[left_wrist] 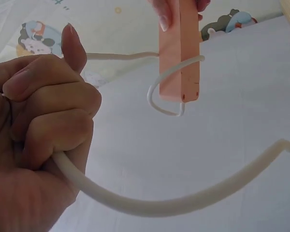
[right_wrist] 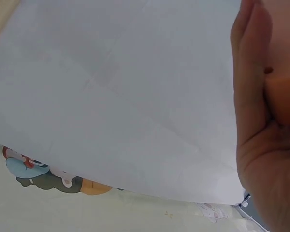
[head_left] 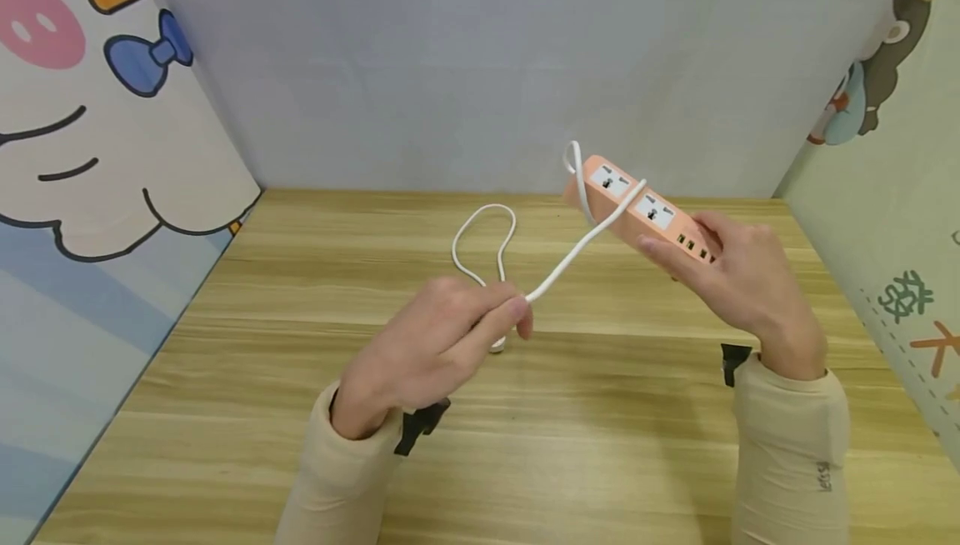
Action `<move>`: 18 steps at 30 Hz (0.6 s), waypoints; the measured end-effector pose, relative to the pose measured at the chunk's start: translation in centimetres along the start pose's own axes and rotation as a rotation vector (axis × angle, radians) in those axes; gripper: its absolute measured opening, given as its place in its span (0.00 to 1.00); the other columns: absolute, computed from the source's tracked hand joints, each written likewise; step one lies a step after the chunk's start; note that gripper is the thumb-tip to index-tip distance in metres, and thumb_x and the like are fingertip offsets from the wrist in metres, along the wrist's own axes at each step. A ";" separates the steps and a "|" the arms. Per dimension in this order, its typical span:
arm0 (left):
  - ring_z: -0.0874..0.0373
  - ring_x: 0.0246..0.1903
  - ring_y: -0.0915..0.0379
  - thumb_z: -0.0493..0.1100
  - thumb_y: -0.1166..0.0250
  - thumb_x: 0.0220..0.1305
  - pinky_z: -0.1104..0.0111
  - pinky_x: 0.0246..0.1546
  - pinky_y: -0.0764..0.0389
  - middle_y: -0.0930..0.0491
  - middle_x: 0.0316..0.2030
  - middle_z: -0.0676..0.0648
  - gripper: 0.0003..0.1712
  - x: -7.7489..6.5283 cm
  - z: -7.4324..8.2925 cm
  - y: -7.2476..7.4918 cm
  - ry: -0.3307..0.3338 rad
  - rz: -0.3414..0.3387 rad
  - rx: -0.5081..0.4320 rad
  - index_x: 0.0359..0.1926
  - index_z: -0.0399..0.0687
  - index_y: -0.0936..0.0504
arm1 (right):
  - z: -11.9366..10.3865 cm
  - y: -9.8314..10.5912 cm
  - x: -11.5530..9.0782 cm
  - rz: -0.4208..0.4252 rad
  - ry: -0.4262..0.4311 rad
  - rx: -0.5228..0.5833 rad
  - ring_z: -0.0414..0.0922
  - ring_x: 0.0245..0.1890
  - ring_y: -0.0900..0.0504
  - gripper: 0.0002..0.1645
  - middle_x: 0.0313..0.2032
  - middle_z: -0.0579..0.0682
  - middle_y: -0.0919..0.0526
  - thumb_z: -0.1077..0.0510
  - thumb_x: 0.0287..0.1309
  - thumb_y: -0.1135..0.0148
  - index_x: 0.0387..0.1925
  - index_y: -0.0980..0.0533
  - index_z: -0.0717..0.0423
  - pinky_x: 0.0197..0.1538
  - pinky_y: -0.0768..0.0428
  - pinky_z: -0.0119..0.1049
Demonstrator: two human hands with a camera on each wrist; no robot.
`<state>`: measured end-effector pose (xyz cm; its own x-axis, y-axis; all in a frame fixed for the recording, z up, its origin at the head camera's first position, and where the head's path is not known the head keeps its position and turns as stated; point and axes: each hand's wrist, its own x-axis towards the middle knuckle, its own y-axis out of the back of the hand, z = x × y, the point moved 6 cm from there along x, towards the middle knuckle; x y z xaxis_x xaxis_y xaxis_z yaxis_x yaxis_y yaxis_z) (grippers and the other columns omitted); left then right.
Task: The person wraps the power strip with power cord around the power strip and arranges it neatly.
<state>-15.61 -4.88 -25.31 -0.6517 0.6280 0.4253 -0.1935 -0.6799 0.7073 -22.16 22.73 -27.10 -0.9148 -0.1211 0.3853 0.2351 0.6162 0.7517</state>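
An orange-pink power strip (head_left: 630, 203) with two white socket panels and several USB ports is held up at a tilt by my right hand (head_left: 738, 278), which grips its near end. Its white cord (head_left: 577, 249) loops around the far end of the strip and runs taut to my left hand (head_left: 450, 337). The left fingers curl round the cord, as the left wrist view shows with the cord (left_wrist: 150, 205) leaving below the little finger. Beyond that hand a loop of cord (head_left: 457, 237) reaches over the table. The white plug (head_left: 497, 346) shows just below the left fingers, partly hidden.
The wood-grain table (head_left: 225, 412) ends at a plain pale back wall (head_left: 480, 70). Printed cartoon panels stand at the left (head_left: 112, 153) and right (head_left: 885, 220). Black wrist mounts (head_left: 423, 424) sit at both sleeve cuffs.
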 end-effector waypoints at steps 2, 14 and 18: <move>0.69 0.19 0.43 0.38 0.53 0.79 0.72 0.26 0.31 0.33 0.19 0.60 0.19 0.0 -0.4 0.0 0.015 -0.036 -0.041 0.37 0.50 0.16 | 0.0 0.2 0.0 0.020 -0.014 0.005 0.40 0.18 0.30 0.23 0.22 0.52 0.20 0.41 0.60 0.30 0.40 0.18 0.58 0.21 0.34 0.32; 0.66 0.19 0.50 0.39 0.53 0.80 0.73 0.26 0.39 0.40 0.19 0.56 0.18 -0.1 -2.5 -0.2 0.074 -0.266 -0.354 0.47 0.44 0.15 | -1.6 2.3 -0.9 0.286 -0.026 0.106 0.34 0.16 0.32 0.23 0.18 0.39 0.25 0.47 0.51 0.22 0.39 0.16 0.60 0.21 0.35 0.26; 0.64 0.19 0.51 0.40 0.53 0.81 0.73 0.25 0.41 0.42 0.20 0.55 0.18 -0.1 -3.7 -0.6 0.126 -0.334 -0.434 0.50 0.42 0.15 | -2.0 2.6 -1.2 0.313 -0.028 0.144 0.33 0.15 0.32 0.21 0.18 0.30 0.26 0.49 0.50 0.22 0.38 0.15 0.61 0.21 0.35 0.25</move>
<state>-18.20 -5.94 -27.87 -0.5805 0.8040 0.1287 -0.6713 -0.5620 0.4832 -19.83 22.93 -24.54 -0.8148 0.1111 0.5690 0.4586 0.7238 0.5155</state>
